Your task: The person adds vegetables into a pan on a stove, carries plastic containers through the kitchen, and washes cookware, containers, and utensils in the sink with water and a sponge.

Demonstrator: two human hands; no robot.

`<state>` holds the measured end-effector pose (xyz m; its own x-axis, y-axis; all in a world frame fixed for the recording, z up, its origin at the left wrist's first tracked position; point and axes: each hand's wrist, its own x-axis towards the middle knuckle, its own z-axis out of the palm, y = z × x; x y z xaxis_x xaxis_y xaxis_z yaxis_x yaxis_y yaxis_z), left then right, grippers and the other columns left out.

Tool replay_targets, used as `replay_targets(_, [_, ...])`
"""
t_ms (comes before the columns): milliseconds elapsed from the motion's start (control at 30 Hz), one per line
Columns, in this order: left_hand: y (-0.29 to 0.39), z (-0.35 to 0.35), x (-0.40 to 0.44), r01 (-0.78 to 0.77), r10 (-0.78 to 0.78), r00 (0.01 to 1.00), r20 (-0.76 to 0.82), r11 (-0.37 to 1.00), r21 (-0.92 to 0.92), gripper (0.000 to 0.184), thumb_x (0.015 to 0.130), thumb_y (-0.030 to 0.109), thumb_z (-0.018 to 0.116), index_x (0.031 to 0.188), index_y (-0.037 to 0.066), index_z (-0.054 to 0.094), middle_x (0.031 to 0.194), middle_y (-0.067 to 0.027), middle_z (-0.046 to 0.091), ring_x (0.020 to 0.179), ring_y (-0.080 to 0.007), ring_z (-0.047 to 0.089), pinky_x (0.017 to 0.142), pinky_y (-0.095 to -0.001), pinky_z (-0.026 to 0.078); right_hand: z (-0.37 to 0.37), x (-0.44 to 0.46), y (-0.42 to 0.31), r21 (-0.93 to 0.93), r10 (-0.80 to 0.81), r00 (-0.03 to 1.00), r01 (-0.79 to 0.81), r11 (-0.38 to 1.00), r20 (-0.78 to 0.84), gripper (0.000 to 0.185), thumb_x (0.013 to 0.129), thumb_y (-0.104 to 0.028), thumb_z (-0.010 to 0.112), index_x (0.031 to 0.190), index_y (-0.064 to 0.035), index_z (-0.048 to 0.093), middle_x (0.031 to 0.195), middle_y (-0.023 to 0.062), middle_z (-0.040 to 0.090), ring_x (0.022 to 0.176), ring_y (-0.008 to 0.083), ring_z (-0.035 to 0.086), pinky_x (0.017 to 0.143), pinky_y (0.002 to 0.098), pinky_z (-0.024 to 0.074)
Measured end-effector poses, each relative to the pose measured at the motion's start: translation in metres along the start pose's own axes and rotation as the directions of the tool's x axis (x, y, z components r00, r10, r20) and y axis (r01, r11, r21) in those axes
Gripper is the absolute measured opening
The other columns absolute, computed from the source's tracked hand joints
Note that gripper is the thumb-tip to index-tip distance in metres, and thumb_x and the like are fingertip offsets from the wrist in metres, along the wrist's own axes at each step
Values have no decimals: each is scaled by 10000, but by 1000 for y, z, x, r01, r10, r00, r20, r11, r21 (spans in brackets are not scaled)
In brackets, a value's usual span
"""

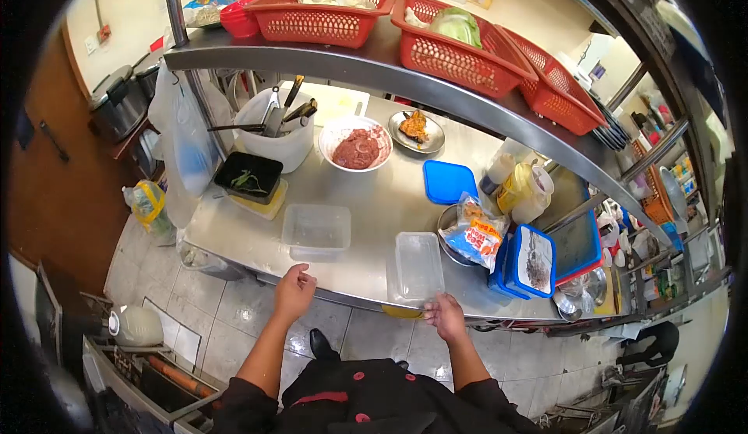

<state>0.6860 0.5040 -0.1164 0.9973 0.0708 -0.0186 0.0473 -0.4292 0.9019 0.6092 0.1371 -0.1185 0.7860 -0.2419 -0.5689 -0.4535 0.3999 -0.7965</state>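
From where I stand, the person's left hand (294, 291) hovers low, left of centre in the frame, released, its fingers loosely curled, just beside a clear plastic container (317, 230). The right hand (446, 315), lower right of centre, has bent fingers at the near corner of a second, taller-looking clear tub (419, 266); I can't tell whether it grips the rim. Mid-frame above them sits a white bowl of raw meat (357, 149), and right of centre lies a blue lid (449, 182).
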Motion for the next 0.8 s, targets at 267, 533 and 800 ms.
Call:
replay_targets(267, [-16, -27, 27, -30, 33, 995, 96, 999, -32, 302, 797, 147, 655, 1047, -10, 591, 775, -74, 637, 652, -134, 595, 617, -272, 493, 35, 16, -3, 54, -35, 980, 46, 997, -198, 164, 846, -183, 579, 929, -55, 521, 672, 57, 527, 513, 172, 503, 466, 310, 411])
replay_targets(533, [-16, -23, 37, 37, -28, 994, 103, 996, -85, 262, 815, 155, 657, 1010, -13, 609, 764, -68, 625, 653, -114, 575, 617, -257, 486, 37, 39, -31, 282, 40, 997, -21, 959, -64, 125, 822, -196, 572, 784, -78, 554, 639, 40, 506, 505, 161, 457, 498, 290, 380])
replay_targets(800, [-3, -19, 43, 8, -9, 995, 102, 1000, 7, 230, 830, 161, 628, 969, -22, 618, 761, -84, 634, 684, -136, 594, 655, -277, 492, 65, 58, -100, 381, -57, 986, -7, 924, 156, 133, 851, -179, 547, 782, -69, 574, 586, 15, 504, 482, 130, 449, 459, 248, 361])
